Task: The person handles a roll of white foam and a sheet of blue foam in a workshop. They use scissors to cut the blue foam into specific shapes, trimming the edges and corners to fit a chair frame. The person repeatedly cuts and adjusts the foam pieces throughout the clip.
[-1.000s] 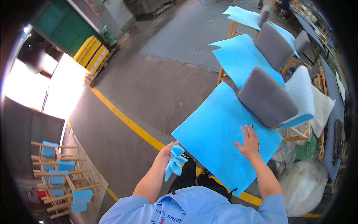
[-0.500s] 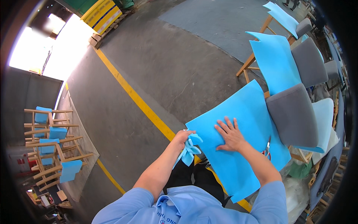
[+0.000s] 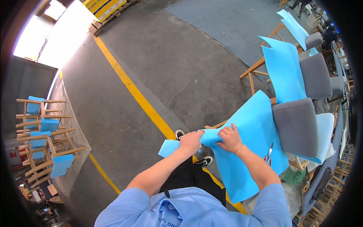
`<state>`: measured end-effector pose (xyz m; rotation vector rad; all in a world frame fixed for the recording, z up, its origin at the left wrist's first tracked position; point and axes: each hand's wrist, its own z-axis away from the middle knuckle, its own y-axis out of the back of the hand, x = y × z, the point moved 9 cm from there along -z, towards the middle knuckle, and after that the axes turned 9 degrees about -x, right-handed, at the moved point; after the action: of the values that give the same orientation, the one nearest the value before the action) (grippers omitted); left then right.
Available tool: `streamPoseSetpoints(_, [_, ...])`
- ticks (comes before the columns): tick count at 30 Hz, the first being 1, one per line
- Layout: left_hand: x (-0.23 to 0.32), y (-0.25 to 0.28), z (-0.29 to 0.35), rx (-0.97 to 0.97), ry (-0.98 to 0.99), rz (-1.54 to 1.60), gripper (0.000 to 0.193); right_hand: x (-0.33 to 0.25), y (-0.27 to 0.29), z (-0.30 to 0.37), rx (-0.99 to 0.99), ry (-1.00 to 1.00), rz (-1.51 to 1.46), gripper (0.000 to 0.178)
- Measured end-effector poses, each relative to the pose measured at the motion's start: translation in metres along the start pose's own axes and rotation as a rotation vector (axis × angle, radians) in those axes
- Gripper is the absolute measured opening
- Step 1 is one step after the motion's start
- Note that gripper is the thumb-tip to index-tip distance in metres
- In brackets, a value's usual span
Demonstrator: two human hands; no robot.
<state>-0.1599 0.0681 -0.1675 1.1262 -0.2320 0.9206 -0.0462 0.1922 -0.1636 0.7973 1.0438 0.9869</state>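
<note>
A large light-blue foam sheet (image 3: pixel 245 162) lies draped over the seat of a chair with a grey padded back (image 3: pixel 295 126). My left hand (image 3: pixel 191 143) is closed around the sheet's left corner area. A flat blue foam flap (image 3: pixel 168 148) sticks out on the left of that fist; whether it belongs to the sheet is hidden. Just to the right, my right hand (image 3: pixel 230 140) grips the sheet's bunched edge, fingers curled over it. Scissors (image 3: pixel 269 154) with red handles rest on the sheet near the chair back, touched by neither hand.
More grey-backed chairs with blue foam (image 3: pixel 283 68) stand in a row toward the far right. Stacked wooden chair frames (image 3: pixel 47 140) are at the left. A yellow line (image 3: pixel 132 89) crosses the concrete floor. My shoes (image 3: pixel 204 161) show below my hands. Clear plastic (image 3: pixel 289 193) lies at the right.
My right hand has gone from lying flat on the sheet to gripping its edge. My left hand, which held a bunch of blue foam strips, now grips the sheet's corner, which is lifted and bunched.
</note>
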Motion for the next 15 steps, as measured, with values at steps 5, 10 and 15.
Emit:
streamPoseSetpoints(5, [0.027,-0.026,-0.031,-0.146,-0.108,-0.145,0.051,-0.003,-0.009,-0.003,0.014,-0.045,-0.01,0.034])
streamPoseSetpoints(10, [0.038,-0.048,-0.055,-0.227,-0.165,-0.208,0.036,-0.004,-0.01,-0.002,0.07,-0.113,0.003,0.029])
streamPoseSetpoints(15, [0.028,-0.058,-0.057,-0.127,-0.196,-0.248,0.023,-0.003,0.034,0.031,0.42,-0.191,-0.165,0.023])
